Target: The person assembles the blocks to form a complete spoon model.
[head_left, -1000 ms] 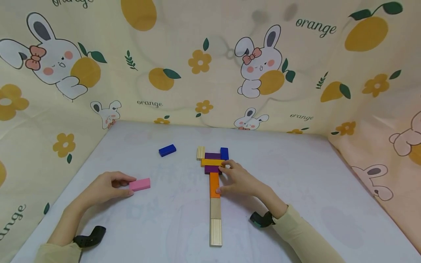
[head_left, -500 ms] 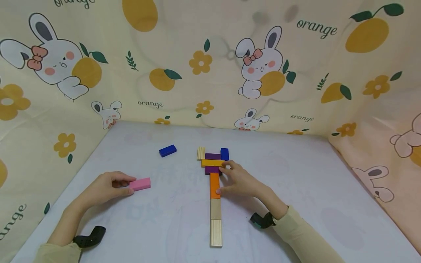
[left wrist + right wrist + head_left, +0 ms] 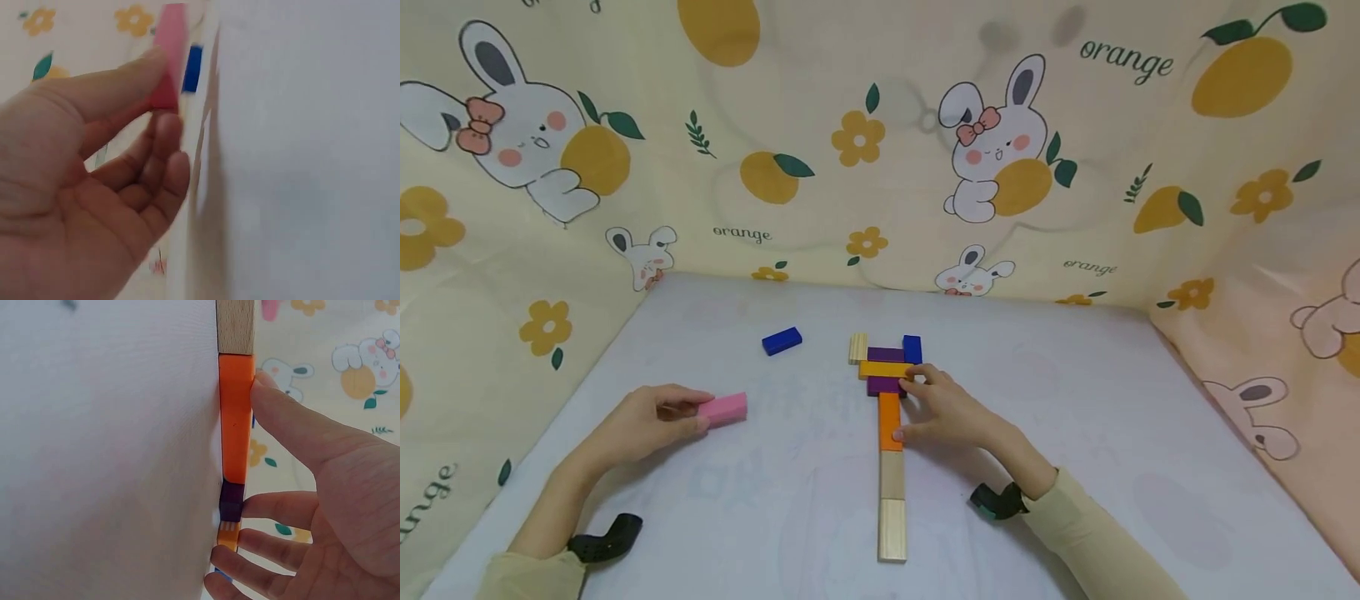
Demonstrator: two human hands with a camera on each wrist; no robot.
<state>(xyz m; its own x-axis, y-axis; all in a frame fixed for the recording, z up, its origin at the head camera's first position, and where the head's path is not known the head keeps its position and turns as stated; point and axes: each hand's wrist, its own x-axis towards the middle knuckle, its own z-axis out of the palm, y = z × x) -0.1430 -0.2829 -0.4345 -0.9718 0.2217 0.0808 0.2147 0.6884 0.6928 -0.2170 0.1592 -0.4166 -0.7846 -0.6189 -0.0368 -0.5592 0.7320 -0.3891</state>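
My left hand [image 3: 643, 423] pinches one end of a pink wooden block [image 3: 724, 410] between thumb and fingers; in the left wrist view the block [image 3: 170, 56] is raised off the white tabletop. My right hand [image 3: 951, 410] rests along a row of blocks. Its thumb touches the orange block [image 3: 889, 421], and its fingers lie at the purple block [image 3: 882, 386] and the yellow block [image 3: 883, 369]. In the right wrist view the thumb is on the top of the orange block [image 3: 236, 419], with the other fingers loosely bent beside the purple block [image 3: 232, 501].
Two plain wood blocks, the nearer one [image 3: 892, 531] included, extend the row toward me. Beyond the yellow block are another purple block [image 3: 886, 354], a striped pale block [image 3: 858, 348] and a blue block [image 3: 912, 348]. A loose blue block [image 3: 782, 341] lies at the back left.
My left hand has raised the pink block slightly and moved it a little away from me. My right hand and the row of blocks stay where they were.
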